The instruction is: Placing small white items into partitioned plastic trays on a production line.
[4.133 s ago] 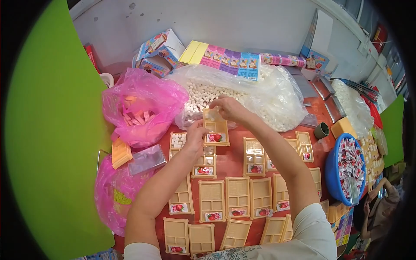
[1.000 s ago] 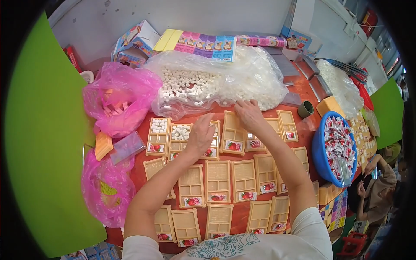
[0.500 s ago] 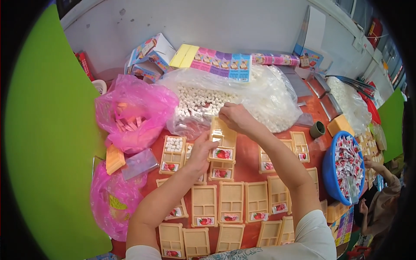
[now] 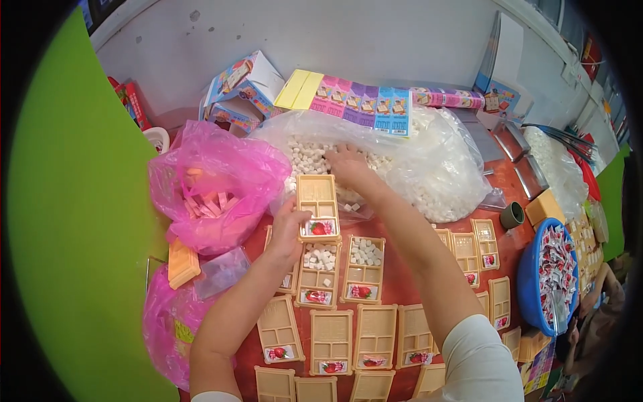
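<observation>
My left hand (image 4: 287, 233) grips a small beige compartment tray (image 4: 317, 191) by its left side, thumb over the front. A strawberry-printed sachet (image 4: 320, 228) lies in its lowest compartment; the large upper one holds nothing visible. Beyond it, my right hand (image 4: 349, 167) reaches into the clear plastic bag (image 4: 439, 181), fingers apart among white cubes (image 4: 308, 158); the fingertips are partly hidden. Just below the held tray, one tray (image 4: 309, 280) has white cubes in its upper part and a loose cube lower down. The tray on its right (image 4: 366, 275) also contains cubes and a sachet.
More trays (image 4: 331, 326) stand in rows on the red tabletop (image 4: 429, 271), many with sachets. A pink bag (image 4: 258, 161) of pinkish pieces is at left, a blue basin (image 4: 529, 281) of sachets at right. Printed cards (image 4: 362, 100) lie across the clear bag. Another person's arm (image 4: 598, 289) shows at far right.
My right hand has gone from above the held tray into the bag of white cubes. The held tray has moved left, uncovering a tray with cubes. The whole view has shifted slightly.
</observation>
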Demonstrator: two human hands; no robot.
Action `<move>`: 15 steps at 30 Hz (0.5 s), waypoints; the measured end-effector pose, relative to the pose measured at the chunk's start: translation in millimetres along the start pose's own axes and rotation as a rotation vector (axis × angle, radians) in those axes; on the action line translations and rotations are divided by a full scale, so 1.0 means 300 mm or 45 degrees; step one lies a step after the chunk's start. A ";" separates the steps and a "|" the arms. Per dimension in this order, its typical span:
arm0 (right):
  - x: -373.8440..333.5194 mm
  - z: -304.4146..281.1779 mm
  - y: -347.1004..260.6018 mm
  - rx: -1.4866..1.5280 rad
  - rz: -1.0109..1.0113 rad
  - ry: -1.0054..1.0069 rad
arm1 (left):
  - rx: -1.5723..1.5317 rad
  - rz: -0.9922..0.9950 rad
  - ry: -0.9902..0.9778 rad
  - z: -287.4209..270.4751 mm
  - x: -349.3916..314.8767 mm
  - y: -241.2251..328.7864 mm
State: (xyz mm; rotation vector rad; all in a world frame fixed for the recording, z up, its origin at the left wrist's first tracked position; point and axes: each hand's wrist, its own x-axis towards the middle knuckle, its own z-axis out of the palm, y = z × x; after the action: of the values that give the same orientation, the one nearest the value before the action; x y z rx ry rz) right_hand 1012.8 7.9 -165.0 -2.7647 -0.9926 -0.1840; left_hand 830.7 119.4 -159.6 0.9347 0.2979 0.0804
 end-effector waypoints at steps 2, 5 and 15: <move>0.016 0.002 0.039 0.076 -0.034 0.021 | -0.001 -0.022 -0.030 0.016 0.020 0.016; 0.031 -0.021 0.096 0.199 -0.070 -0.079 | 0.056 -0.040 0.013 0.032 0.046 -0.008; -0.072 -0.102 -0.060 0.576 -0.350 -0.049 | -0.067 -0.088 -0.020 0.032 0.092 -0.049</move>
State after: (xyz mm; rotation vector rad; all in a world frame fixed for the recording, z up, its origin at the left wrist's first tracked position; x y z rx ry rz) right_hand 983.2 1.1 -136.5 -2.2290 -1.2446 0.0516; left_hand 859.1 108.5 -172.0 0.8714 0.3124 0.0173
